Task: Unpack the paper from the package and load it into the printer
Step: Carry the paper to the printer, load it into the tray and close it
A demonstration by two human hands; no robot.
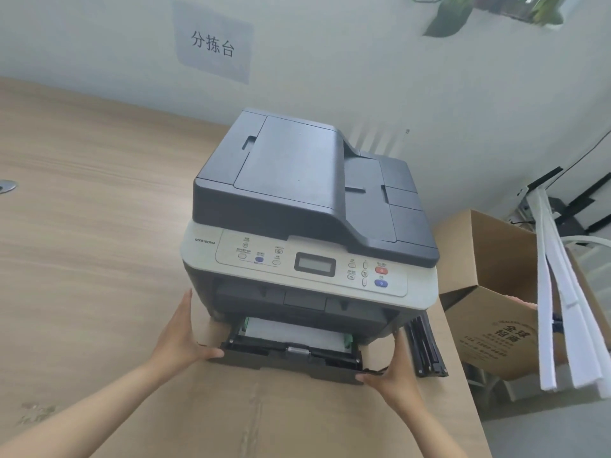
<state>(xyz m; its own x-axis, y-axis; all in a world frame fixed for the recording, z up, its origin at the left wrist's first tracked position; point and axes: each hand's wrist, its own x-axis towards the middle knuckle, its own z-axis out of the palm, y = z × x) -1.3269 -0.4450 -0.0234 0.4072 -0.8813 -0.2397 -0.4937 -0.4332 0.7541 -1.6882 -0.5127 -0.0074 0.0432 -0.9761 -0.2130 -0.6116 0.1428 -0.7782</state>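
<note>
Cardboard sheet [297, 421]: lay flat on the table, nearest the camera, under the tray's front edge.
Left hand [180, 337]: fingers spread along the tray's left front corner, thumb tucked against the front face, gripping it.
Right hand [393, 365]: fingers closed round the tray's right front corner, thumb on the front edge.
Paper tray [291, 357]: partly drawn out of the printer's base, held at both corners.
Paper [291, 330]: a white stack already lay inside the tray, between its green guides.
Printer [307, 226]: stood on the wooden table [82, 209], lid shut.
Open box [489, 312]: off the table's right edge, white strips leaning by it; no paper wrapper visible.
Progress: unpacking and loading looked done; what seemed left was seating the tray fully home.
</note>
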